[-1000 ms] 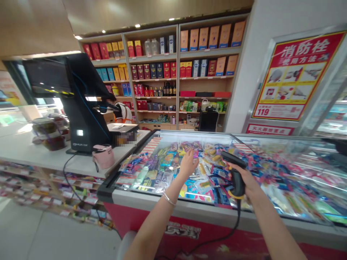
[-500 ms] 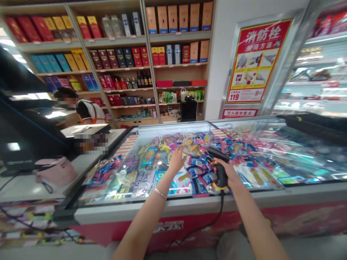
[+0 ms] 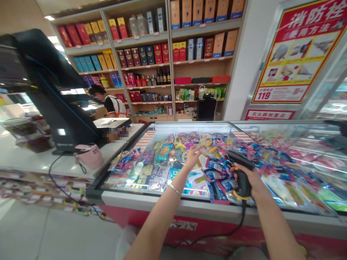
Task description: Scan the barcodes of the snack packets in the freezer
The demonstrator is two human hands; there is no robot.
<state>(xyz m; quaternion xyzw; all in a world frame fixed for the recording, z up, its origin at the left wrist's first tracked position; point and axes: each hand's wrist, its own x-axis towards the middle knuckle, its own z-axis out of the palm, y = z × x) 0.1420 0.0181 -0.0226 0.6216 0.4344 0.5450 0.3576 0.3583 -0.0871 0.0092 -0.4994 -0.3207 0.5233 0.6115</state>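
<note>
My right hand is closed around the grip of a black barcode scanner with a yellow base, its cable hanging down the front of the freezer. The scanner's head points to the upper left. My left hand has its fingers stretched out over the freezer, holding nothing; whether it touches the glass I cannot tell. Below both hands lie packaged ice creams: blue packets, clear packs with yellow pieces and an orange-and-blue packet. The glass-topped chest freezer has a grey rim.
A counter on the left bears a checkout screen and a pink pouch. Behind it a person bends down. Shelves of boxed bottles line the back wall, with a red poster to the right.
My view has turned left, so the freezer, shelves and both hands appear farther right and more of the counter shows. The right hand still holds the scanner; the left fingers remain stretched out.
</note>
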